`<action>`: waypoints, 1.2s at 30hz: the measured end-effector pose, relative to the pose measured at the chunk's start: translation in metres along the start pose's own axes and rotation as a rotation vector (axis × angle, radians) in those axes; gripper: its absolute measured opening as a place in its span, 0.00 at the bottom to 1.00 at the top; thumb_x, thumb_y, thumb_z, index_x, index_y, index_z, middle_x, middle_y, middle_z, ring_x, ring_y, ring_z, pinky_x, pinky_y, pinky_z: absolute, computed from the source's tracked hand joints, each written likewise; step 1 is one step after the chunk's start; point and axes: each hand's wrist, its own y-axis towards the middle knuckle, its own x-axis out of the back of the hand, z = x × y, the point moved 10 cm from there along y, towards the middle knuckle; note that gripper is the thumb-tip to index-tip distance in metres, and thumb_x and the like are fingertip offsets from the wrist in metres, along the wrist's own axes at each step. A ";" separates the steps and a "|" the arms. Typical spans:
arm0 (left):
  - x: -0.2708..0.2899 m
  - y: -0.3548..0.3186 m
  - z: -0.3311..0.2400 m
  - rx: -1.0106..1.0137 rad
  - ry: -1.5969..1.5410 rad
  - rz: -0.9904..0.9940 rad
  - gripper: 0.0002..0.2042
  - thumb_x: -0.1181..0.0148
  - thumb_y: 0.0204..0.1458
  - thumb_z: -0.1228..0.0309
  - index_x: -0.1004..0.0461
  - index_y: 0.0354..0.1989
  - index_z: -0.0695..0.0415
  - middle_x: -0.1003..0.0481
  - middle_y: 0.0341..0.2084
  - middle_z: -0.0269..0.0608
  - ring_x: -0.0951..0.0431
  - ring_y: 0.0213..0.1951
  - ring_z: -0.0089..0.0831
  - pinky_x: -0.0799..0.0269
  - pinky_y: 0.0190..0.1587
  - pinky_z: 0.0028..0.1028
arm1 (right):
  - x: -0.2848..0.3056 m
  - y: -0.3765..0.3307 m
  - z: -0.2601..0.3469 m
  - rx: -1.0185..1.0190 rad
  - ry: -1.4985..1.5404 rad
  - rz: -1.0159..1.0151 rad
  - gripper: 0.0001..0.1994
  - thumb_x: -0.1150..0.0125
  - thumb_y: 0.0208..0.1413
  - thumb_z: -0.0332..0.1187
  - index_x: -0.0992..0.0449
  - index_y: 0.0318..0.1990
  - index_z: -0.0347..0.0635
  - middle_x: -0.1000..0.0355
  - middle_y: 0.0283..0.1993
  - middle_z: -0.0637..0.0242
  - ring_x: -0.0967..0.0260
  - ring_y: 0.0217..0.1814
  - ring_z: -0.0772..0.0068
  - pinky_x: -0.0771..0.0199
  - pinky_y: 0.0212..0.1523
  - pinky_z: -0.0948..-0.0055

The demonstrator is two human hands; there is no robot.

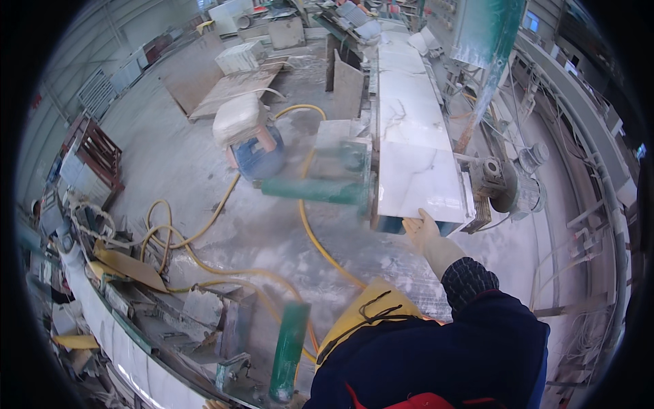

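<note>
My right hand (426,233), in a pale dusty glove with a dark knitted cuff and navy sleeve, reaches forward and presses its flat palm against the near end of a long white marble slab (412,136). The slab lies lengthwise on a machine bed running away from me. The fingers are together and extended, resting on the slab's near edge rather than curled round it. My left hand is out of sight. A yellow apron (361,310) covers my front.
A green roller arm (313,189) sticks out left of the slab. Yellow hose (204,228) loops over the dusty floor. A stool with a white cushion (245,133) stands to the left. A motor (521,180) sits to the right, and a green post (289,347) rises near me.
</note>
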 end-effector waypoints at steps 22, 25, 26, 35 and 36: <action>0.032 -0.015 -0.026 -0.543 1.881 0.087 0.42 0.50 0.58 0.43 0.48 0.72 0.65 0.45 0.70 0.58 0.45 0.71 0.48 0.50 0.72 0.49 | 0.020 0.073 -0.094 0.035 -0.226 0.420 0.18 0.50 0.67 0.37 0.35 0.60 0.38 0.35 0.60 0.57 0.34 0.61 0.51 0.33 0.59 0.55; 0.022 -0.017 -0.028 -0.590 1.945 0.106 0.43 0.50 0.58 0.42 0.47 0.72 0.65 0.45 0.70 0.58 0.45 0.71 0.48 0.50 0.72 0.49 | 0.049 0.067 -0.143 -0.013 -0.331 0.205 0.22 0.49 0.67 0.38 0.38 0.64 0.39 0.37 0.65 0.53 0.37 0.65 0.48 0.34 0.62 0.52; 0.019 -0.017 -0.026 -0.603 1.962 0.119 0.43 0.49 0.58 0.42 0.47 0.72 0.65 0.45 0.70 0.59 0.45 0.71 0.48 0.50 0.72 0.49 | 0.052 0.056 -0.160 -0.082 -0.270 0.179 0.23 0.49 0.68 0.38 0.39 0.65 0.39 0.38 0.67 0.51 0.37 0.66 0.47 0.34 0.64 0.51; -0.005 -0.009 -0.025 -0.800 2.030 0.090 0.54 0.40 0.47 0.37 0.52 0.71 0.70 0.45 0.70 0.60 0.49 0.73 0.50 0.53 0.72 0.49 | -0.037 0.017 -0.223 -0.215 -0.483 0.316 0.22 0.43 0.65 0.36 0.36 0.63 0.41 0.33 0.63 0.46 0.32 0.63 0.44 0.28 0.60 0.48; -0.006 -0.008 -0.026 -0.772 2.031 0.104 0.55 0.40 0.47 0.37 0.52 0.72 0.70 0.46 0.70 0.60 0.50 0.73 0.50 0.53 0.72 0.49 | -0.044 0.019 -0.227 -0.232 -0.490 0.316 0.22 0.43 0.64 0.36 0.36 0.63 0.41 0.32 0.63 0.46 0.32 0.63 0.44 0.27 0.60 0.47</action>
